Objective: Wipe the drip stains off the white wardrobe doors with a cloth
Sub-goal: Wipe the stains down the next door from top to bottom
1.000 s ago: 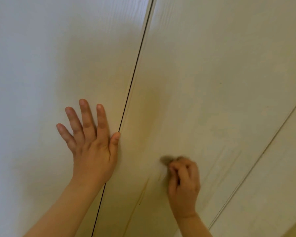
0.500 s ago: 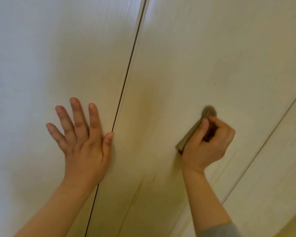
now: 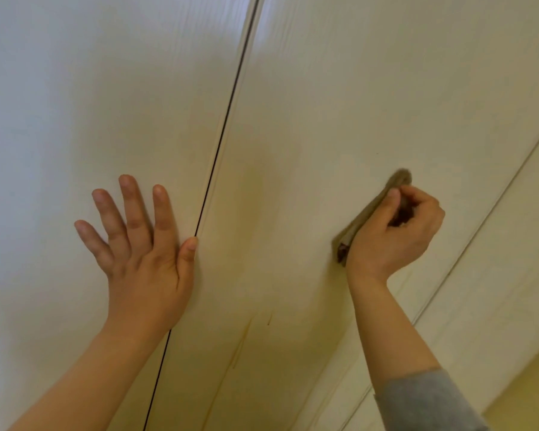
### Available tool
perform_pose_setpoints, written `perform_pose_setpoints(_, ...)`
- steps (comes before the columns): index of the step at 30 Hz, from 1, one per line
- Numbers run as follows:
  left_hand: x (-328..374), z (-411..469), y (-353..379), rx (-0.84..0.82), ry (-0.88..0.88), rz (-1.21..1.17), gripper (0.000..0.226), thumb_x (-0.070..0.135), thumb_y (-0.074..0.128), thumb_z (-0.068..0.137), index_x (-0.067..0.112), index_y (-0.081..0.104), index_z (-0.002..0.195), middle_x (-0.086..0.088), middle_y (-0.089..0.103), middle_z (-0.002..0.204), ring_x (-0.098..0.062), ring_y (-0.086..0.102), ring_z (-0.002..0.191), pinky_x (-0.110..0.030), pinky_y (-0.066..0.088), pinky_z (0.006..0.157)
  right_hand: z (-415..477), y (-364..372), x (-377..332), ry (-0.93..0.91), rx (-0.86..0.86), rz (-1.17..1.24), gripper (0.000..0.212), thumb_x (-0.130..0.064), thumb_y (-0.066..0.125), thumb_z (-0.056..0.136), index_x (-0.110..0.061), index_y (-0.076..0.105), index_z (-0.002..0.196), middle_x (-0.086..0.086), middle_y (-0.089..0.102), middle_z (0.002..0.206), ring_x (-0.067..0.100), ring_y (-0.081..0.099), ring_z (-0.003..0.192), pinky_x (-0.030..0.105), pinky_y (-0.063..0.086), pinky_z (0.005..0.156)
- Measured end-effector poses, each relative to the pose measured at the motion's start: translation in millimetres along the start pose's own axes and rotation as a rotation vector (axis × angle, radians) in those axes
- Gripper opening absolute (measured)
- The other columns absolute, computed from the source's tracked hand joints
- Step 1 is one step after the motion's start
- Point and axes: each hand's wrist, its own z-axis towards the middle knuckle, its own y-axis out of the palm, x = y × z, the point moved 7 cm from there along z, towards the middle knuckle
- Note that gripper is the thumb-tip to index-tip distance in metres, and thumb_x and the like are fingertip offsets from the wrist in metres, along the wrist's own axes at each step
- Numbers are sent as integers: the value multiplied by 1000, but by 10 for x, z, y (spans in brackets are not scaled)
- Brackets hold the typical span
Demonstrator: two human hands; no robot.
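Two hands work the wardrobe doors: left hand flat, fingers spread; right hand grips cloth. Drip stains remain below.

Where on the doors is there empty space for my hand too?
Bare door lies between the left hand and the right hand, which grips the cloth, and everywhere above both. Lower down, the drip stains mark the door between the forearms.

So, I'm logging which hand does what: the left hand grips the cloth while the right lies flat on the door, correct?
Reversed. In the head view the right hand grips the cloth; the left hand lies flat on the door.
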Motion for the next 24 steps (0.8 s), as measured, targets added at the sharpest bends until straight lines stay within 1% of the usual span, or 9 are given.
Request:
perform_pose_setpoints(2, 3, -3, 1, -2, -5, 5, 71, 44, 25, 102, 17, -8, 158, -4, -29, 160, -41, -22, 148, -49, -28, 112, -110, -47, 149, 12, 45, -62, 17, -19, 56, 95, -4, 62, 102, 8, 59, 101, 15, 56, 90, 9, 35, 72)
perform_pose_setpoints(4, -2, 7, 11, -7, -7, 10, 71, 44, 26, 101, 17, -8, 158, -4, -29, 160, -34, -27, 147, -50, -27, 112, -390, -188, 428, 111, 87, -124, 19, -20, 54, 96, -2, 60, 103, 11, 59, 104, 22, 57, 94, 18, 37, 72)
perform_pose_setpoints(7, -8, 5, 13, -20, -12, 18, 72, 43, 27, 101, 17, -9, 158, -4, -30, 160, -30, -30, 145, -50, -27, 112, -958, -535, 976, 382, 97, -254, 27, -27, 49, 97, -3, 56, 107, 14, 58, 110, 33, 58, 99, 37, 41, 73)
perform_pose_setpoints(10, -9, -8, 5, -28, -12, 10, 72, 42, 28, 101, 18, -9, 158, -4, -30, 160, -30, -31, 145, -50, -27, 112, -1274, -809, 1258, 678, 60, -272, 26, -28, 48, 98, -6, 54, 110, 12, 58, 113, 31, 58, 98, 40, 46, 77)
perform_pose_setpoints(11, -10, -10, 0, -26, -12, 5, 72, 43, 28, 101, 18, -9, 158, -4, -30, 160, -30, -31, 145, -50, -28, 112, -1196, -793, 1200, 649, 28, -236, 20, -23, 51, 98, -6, 55, 108, 11, 58, 111, 27, 57, 96, 41, 47, 82)
perform_pose_setpoints(13, -2, -4, -8, -21, -6, -4, 72, 43, 28, 101, 19, -9, 158, -2, -31, 160, -31, -29, 146, -48, -29, 111, -819, -666, 868, 414, -22, -108, 11, -20, 55, 95, -12, 58, 102, 5, 58, 103, 19, 55, 92, 45, 50, 87)
perform_pose_setpoints(17, -3, 3, -14, -15, -6, -6, 71, 44, 26, 102, 17, -7, 158, -3, -30, 160, -43, -20, 147, -47, -29, 111, 44, -261, 264, 88, 11, 47, 10, -21, 56, 93, -16, 60, 100, -3, 57, 100, 3, 53, 86, 24, 47, 80)
perform_pose_setpoints(20, 0, 1, -7, -11, -10, -7, 71, 44, 26, 101, 17, -7, 158, -13, -21, 163, -45, -19, 146, -46, -30, 110, 198, -126, 292, 49, 68, -42, 19, -22, 53, 95, -6, 61, 103, 4, 58, 103, 12, 55, 91, 11, 39, 77)
perform_pose_setpoints(24, 22, 10, -13, -4, -4, 1, 71, 43, 26, 102, 17, -8, 158, -17, -18, 163, -47, -17, 146, -46, -30, 110, -300, -421, 859, 242, 190, -190, 24, -21, 52, 96, -1, 59, 107, 16, 59, 108, 28, 56, 99, 25, 38, 75)
